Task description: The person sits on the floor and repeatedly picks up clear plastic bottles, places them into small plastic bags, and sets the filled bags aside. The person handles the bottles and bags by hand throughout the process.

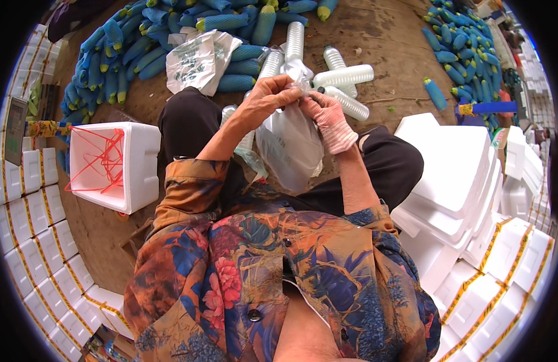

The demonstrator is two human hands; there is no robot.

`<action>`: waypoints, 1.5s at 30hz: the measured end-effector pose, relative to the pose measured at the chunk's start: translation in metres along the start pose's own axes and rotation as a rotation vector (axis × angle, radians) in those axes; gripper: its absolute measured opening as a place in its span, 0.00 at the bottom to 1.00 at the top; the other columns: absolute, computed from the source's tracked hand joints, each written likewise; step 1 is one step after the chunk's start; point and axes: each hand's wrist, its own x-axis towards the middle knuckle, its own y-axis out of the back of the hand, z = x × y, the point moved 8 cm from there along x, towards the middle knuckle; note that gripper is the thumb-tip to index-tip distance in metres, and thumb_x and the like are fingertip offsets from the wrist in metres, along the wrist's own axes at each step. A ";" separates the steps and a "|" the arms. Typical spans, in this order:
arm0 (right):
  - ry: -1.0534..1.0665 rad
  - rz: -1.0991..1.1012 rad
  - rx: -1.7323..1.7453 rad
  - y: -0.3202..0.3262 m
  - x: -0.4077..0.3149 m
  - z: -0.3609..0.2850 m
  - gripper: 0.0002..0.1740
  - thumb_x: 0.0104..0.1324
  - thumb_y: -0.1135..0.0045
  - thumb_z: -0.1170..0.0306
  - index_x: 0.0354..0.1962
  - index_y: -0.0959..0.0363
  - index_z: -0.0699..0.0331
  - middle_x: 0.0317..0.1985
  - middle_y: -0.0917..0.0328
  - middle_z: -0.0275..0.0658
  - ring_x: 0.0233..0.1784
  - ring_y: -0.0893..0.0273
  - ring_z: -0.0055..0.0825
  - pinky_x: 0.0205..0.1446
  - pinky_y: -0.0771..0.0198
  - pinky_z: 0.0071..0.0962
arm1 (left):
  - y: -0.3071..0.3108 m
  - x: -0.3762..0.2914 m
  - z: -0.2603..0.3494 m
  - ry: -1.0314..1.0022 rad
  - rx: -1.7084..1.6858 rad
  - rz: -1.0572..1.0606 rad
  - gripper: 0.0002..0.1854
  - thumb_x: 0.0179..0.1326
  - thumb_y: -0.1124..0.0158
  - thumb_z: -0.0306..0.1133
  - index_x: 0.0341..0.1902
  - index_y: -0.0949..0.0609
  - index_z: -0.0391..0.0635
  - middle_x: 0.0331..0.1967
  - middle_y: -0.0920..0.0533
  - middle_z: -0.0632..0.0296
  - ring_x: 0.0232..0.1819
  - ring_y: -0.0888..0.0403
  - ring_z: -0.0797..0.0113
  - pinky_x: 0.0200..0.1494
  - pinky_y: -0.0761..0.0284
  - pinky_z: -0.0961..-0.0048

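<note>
Both hands meet at the gathered neck of a translucent plastic bag point(290, 145), which hangs full-looking between the knees. My left hand point(270, 96) is bare and pinches the neck from the left. My right hand point(329, 118), in a pinkish knit glove with bare fingertips, pinches it from the right. Just beyond the hands stands a ribbed clear plastic bottle point(294, 41). More ribbed bottles point(344, 77) lie to the right of the neck, and others lie partly hidden behind the left forearm. A crumpled white printed plastic bag point(199, 61) rests beyond the left knee.
Green vegetables in blue foam nets point(154, 40) are heaped ahead and at the far right point(464, 59). A white foam box point(143, 167) holding red plastic string stands at left. Foam lids point(446, 167) are stacked at right. Taped foam boxes point(34, 226) line both sides.
</note>
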 end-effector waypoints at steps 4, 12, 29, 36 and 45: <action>0.177 0.063 -0.044 0.009 -0.002 -0.012 0.07 0.60 0.43 0.72 0.32 0.24 0.68 0.26 0.26 0.28 0.29 0.34 0.12 0.35 0.35 0.13 | 0.002 -0.001 -0.001 0.055 -0.056 0.002 0.15 0.62 0.44 0.40 0.43 0.22 0.40 0.26 0.25 0.71 0.24 0.31 0.85 0.27 0.33 0.87; 0.203 0.189 -0.065 0.019 -0.002 -0.013 0.05 0.58 0.42 0.73 0.29 0.24 0.67 0.23 0.27 0.27 0.26 0.37 0.10 0.30 0.39 0.13 | 0.010 -0.006 -0.003 0.154 0.115 0.097 0.15 0.61 0.42 0.42 0.39 0.21 0.40 0.23 0.25 0.71 0.22 0.31 0.85 0.24 0.35 0.87; 0.235 0.053 -0.101 0.002 -0.006 -0.027 0.20 0.59 0.41 0.69 0.46 0.31 0.72 0.40 0.26 0.37 0.42 0.29 0.19 0.48 0.32 0.20 | 0.009 -0.003 0.001 -0.019 0.411 0.208 0.13 0.48 0.29 0.33 0.24 0.26 0.41 0.18 0.29 0.71 0.22 0.35 0.82 0.24 0.37 0.81; 0.132 0.038 0.045 0.007 -0.004 -0.014 0.06 0.58 0.41 0.73 0.31 0.25 0.69 0.26 0.27 0.29 0.29 0.32 0.13 0.36 0.33 0.15 | -0.007 -0.003 -0.013 0.071 0.122 0.007 0.10 0.53 0.33 0.34 0.29 0.24 0.43 0.25 0.26 0.73 0.27 0.32 0.83 0.29 0.35 0.85; 0.203 0.128 -0.317 0.020 -0.005 -0.021 0.05 0.61 0.47 0.75 0.33 0.26 0.69 0.28 0.25 0.30 0.31 0.32 0.13 0.36 0.35 0.16 | 0.001 -0.003 -0.040 0.228 -0.394 0.135 0.04 0.58 0.40 0.31 0.32 0.23 0.45 0.27 0.23 0.70 0.27 0.27 0.81 0.31 0.29 0.84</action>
